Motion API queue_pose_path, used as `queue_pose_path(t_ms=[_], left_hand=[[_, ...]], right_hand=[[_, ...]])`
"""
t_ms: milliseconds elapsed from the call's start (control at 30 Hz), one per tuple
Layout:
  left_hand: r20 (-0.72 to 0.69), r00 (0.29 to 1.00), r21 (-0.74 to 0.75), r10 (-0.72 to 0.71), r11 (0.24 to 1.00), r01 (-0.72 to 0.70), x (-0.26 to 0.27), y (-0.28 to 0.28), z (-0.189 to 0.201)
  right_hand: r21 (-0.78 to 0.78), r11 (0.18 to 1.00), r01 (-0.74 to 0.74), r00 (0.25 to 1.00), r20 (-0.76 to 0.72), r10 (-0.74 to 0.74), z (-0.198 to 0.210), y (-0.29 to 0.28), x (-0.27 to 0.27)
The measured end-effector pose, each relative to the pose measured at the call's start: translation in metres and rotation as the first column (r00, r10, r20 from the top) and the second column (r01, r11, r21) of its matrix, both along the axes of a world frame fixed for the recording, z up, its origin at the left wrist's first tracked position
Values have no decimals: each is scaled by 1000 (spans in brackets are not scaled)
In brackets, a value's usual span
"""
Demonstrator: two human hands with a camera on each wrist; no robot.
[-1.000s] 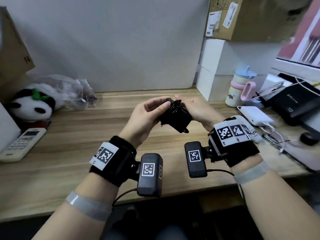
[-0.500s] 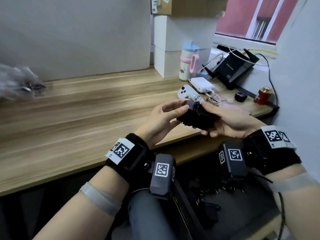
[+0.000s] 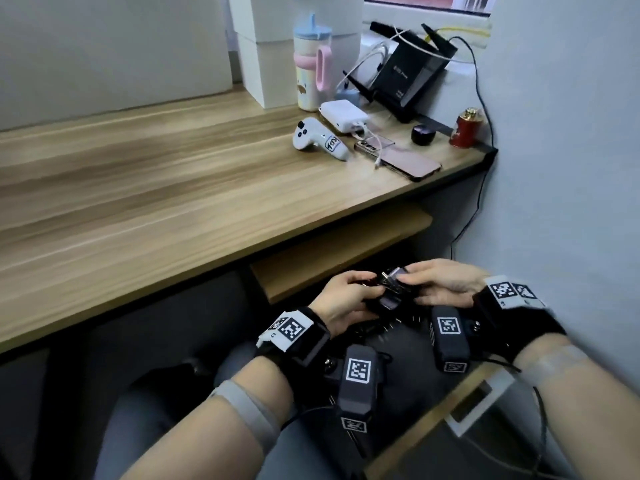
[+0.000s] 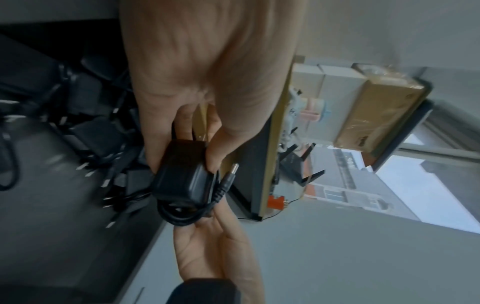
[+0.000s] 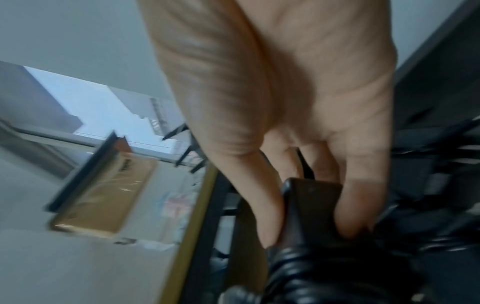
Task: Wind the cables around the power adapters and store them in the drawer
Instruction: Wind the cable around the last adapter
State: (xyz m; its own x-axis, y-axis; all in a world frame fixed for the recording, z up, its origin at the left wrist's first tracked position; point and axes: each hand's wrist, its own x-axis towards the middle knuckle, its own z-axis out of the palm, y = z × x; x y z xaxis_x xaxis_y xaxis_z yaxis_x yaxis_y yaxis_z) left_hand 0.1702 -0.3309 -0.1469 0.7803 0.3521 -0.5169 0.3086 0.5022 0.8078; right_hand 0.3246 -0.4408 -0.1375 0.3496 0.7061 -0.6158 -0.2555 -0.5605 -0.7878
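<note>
A black power adapter (image 3: 389,289) with its cable wound round it hangs below the desk edge, over the open drawer (image 3: 426,420). My left hand (image 3: 363,292) grips its left end and my right hand (image 3: 410,282) pinches its right end. In the left wrist view the adapter (image 4: 182,181) shows the coiled cable (image 4: 187,214) and a barrel plug (image 4: 231,172) sticking out. In the right wrist view my right fingers (image 5: 355,216) clamp the adapter body (image 5: 311,201) above the cable coil (image 5: 298,267). Several other black adapters (image 4: 96,131) lie in the drawer.
The wooden desk (image 3: 173,202) carries a white controller (image 3: 318,140), a phone (image 3: 410,164), a power bank (image 3: 343,116), a router (image 3: 412,77), a cup (image 3: 311,67) and a red can (image 3: 465,128). A wooden panel (image 3: 339,251) sits under the desk. A wall (image 3: 571,168) stands close on the right.
Both hands have carried the wound adapter from above the desk down and to the right, below the desk edge and over the drawer. The view has swung right.
</note>
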Motion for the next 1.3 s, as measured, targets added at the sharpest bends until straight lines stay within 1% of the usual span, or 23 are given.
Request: queue_pose_path(t_ms=[67,133,167,233,267,367,433,500,600,667,733,800,900,967,1067,1133,1167,1200,1233,1300], left_hand=[[-51,999,-21,-3,1000,2,2,-7,-13],[-123,992,7,9,1000,-8,2,-8,-23],[-157,987,27,25,999,-21,1,-7,-28],[-203,977,52,66,997,-57,-3,-3,-35],[-221,972,63,84,995,-72,-4,-1,-40],[-258,960,66,106,994,-92,-7,1,-47],[-269,958,58,101,994,-89,-8,1,-49],[-274,957,56,94,995,-81,-9,1,-51],[-281,956,58,81,996,-68,-11,1,-55],[-284,956,63,73,996,-58,-12,0,-56],[-288,955,71,66,996,-47,-13,-2,-56],[-288,956,81,62,996,-40,-14,-5,-54],[-294,953,111,72,993,-41,-15,-9,-49],[-302,949,144,88,989,-45,-16,-12,-44],[-306,949,175,75,984,-22,-19,-18,-36],[-300,953,154,30,988,18,-20,-25,-29],[-298,954,141,7,989,37,-21,-28,-26],[-298,954,129,-10,990,50,-22,-32,-24],[-299,954,119,-19,991,57,-22,-34,-21],[-295,955,119,-18,991,55,-24,-37,-19]], right_hand=[[-62,997,46,999,5,-46,-19,-7,4],[-132,986,102,995,-4,-103,-40,-14,11],[-194,975,105,994,20,-103,-47,-17,13],[-349,933,90,993,104,-57,-61,-21,17],[-425,902,76,988,154,-11,-67,-22,18],[-565,822,71,965,249,87,-80,-24,17],[-585,811,15,951,260,169,-89,-23,15],[-556,831,8,952,258,164,-97,-20,15],[-567,823,12,957,247,156,-100,-16,10],[-571,818,63,955,272,116,-104,-17,10],[-538,837,100,972,233,33,-102,-19,13],[-517,847,124,978,210,-15,-89,-22,13],[-485,863,141,977,208,-43,-63,-30,15],[-543,833,108,968,248,36,-50,-41,18],[-668,742,59,945,276,174,-27,-58,16],[-758,652,15,883,316,347,-15,-68,14],[-790,613,24,830,357,428,-7,-75,9],[-786,616,55,796,407,449,-6,-81,6],[-760,645,80,794,439,419,-10,-87,7],[-719,690,83,831,431,350,-23,-99,10]])
